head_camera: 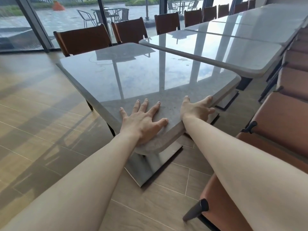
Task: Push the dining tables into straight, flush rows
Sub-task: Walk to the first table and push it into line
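Both hands are on the near corner of the end table (133, 77): the left hand (143, 120) lies flat, fingers spread, pressing on the tabletop, while the right hand (196, 108) rests its thumb on top with fingers curled over the right-hand edge. This table sits skewed — its far right side overlaps the line of the next table (216, 52) instead of lying flush. The step in hand looks like swinging it square; next, likely a push that turns the near corner. Open floor (33, 114) lies to the left (chairs (283, 117) crowd the right).
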Demonstrator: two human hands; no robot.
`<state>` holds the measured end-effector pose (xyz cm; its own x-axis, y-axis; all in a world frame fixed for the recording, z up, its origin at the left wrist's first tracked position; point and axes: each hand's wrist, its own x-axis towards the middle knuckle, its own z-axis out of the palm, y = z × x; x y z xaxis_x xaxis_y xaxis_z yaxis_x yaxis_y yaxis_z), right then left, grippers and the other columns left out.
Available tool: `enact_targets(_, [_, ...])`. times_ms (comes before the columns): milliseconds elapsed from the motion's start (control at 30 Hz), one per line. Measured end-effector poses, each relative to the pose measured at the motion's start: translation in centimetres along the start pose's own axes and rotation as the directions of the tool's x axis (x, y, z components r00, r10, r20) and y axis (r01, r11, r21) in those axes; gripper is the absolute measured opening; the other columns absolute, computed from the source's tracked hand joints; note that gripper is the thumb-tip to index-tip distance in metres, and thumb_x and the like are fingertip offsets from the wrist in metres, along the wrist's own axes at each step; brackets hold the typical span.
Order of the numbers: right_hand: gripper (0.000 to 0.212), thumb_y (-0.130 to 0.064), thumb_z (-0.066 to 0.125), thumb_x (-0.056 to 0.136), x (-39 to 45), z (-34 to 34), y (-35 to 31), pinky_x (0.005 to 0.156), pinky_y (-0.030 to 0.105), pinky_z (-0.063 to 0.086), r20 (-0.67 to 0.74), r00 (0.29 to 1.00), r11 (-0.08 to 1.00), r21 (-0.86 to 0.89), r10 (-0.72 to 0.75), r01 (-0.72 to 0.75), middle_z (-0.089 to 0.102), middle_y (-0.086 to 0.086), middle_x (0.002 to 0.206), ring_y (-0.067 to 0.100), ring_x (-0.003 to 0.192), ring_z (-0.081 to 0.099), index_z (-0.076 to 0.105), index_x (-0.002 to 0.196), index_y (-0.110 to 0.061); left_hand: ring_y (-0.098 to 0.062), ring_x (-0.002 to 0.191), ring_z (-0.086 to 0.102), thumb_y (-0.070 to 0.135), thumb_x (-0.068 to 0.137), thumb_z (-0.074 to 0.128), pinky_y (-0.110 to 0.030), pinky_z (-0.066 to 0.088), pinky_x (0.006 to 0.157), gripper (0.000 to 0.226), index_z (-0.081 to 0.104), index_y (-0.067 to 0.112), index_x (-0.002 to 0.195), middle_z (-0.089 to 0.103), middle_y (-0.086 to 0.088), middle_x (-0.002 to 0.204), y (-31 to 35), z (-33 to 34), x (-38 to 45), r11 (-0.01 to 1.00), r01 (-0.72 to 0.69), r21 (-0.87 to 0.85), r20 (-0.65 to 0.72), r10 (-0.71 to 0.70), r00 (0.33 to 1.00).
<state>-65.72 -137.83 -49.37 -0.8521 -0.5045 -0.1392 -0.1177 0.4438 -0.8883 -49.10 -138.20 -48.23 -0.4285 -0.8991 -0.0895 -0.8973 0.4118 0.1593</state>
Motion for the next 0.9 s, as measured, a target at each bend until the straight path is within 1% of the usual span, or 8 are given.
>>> enact_targets(100, [0.080,-0.046,0.053,0.099,-0.2,0.0,0.2,0.077,0.032,0.039,-0.013,1.000,0.999,0.031,0.009,-0.008,0.026,0.016,0.150,0.031,0.090,0.056,0.006,0.159,-0.024,-0.018,0.156,-0.010,0.077,0.092,0.022,-0.069,-0.008,0.117,0.072,0.001,0.051,0.156,-0.006,0.007,0.170,0.0,0.1,-0.2,1.000,-0.003,0.012,0.007,0.003,1.000])
enact_targets(267, [0.092,-0.048,0.056,0.098,0.3,0.2,0.0,0.090,0.035,0.044,-0.042,0.998,0.997,0.062,0.050,-0.047,0.012,0.017,0.164,0.034,0.124,0.057,-0.005,0.160,-0.018,-0.017,0.156,-0.009,0.077,0.092,0.022,-0.069,-0.008,0.118,0.072,0.003,0.052,0.156,-0.004,0.007,0.170,0.0,-0.2,0.0,1.000,0.001,0.005,0.000,-0.001,1.000])
enact_targets(333, [0.095,-0.049,0.057,0.097,0.4,0.3,-0.1,0.085,0.034,0.043,-0.035,0.998,0.997,0.047,0.061,-0.059,0.012,0.016,0.164,0.033,0.121,0.058,-0.007,0.160,-0.018,-0.017,0.156,-0.008,0.077,0.092,0.022,-0.068,-0.008,0.117,0.072,0.003,0.052,0.156,-0.004,0.007,0.170,0.0,-0.1,0.0,1.000,0.000,0.000,0.001,0.000,1.000])
enact_targets(433, [0.097,-0.049,0.057,0.096,0.4,0.4,-0.2,0.074,0.033,0.039,-0.039,0.998,0.999,0.017,0.042,-0.041,0.023,0.018,0.156,0.031,0.103,0.062,-0.008,0.159,-0.016,-0.018,0.156,-0.007,0.078,0.091,0.022,-0.069,-0.007,0.118,0.072,0.004,0.052,0.156,-0.003,0.007,0.170,-0.1,0.0,0.1,1.000,-0.004,-0.003,-0.010,0.004,1.000])
enact_targets(500, [0.096,-0.049,0.055,0.097,0.5,0.4,-0.3,0.071,0.033,0.039,-0.039,0.999,0.999,-0.005,0.038,-0.038,0.026,0.019,0.153,0.028,0.087,0.055,-0.009,0.159,-0.015,-0.017,0.156,-0.007,0.078,0.091,0.021,-0.069,-0.007,0.118,0.072,0.004,0.052,0.156,-0.003,0.007,0.170,-0.2,0.1,0.2,1.000,-0.004,-0.004,-0.015,0.004,1.000])
enact_targets(567, [0.095,-0.049,0.054,0.098,0.6,0.3,-0.3,0.071,0.032,0.040,-0.036,0.998,0.999,-0.024,0.043,-0.044,0.026,0.019,0.153,0.026,0.081,0.049,-0.010,0.159,-0.014,-0.017,0.156,-0.007,0.078,0.091,0.022,-0.069,-0.007,0.118,0.072,0.005,0.052,0.156,-0.003,0.008,0.170,-0.1,0.1,0.3,1.000,-0.006,-0.012,-0.014,0.006,1.000])
enact_targets(733, [0.099,-0.052,0.055,0.097,0.7,0.0,-0.4,0.072,0.033,0.039,-0.021,0.999,0.998,-0.057,0.038,-0.039,0.026,0.018,0.153,0.024,0.077,0.045,-0.012,0.159,-0.013,-0.016,0.156,-0.008,0.078,0.090,0.022,-0.069,-0.008,0.118,0.072,0.005,0.053,0.156,-0.002,0.008,0.170,-0.1,0.1,0.4,1.000,-0.004,-0.014,-0.019,0.004,1.000])
enact_targets(900, [0.107,-0.056,0.061,0.092,0.9,0.0,-0.5,0.075,0.034,0.041,-0.010,1.000,0.998,-0.053,0.019,-0.020,0.026,0.018,0.153,0.032,0.098,0.061,-0.012,0.159,-0.014,-0.017,0.156,-0.007,0.078,0.091,0.022,-0.068,-0.008,0.118,0.072,0.005,0.052,0.156,-0.003,0.008,0.170,0.2,0.1,0.6,1.000,0.004,-0.022,-0.025,-0.004,1.000])
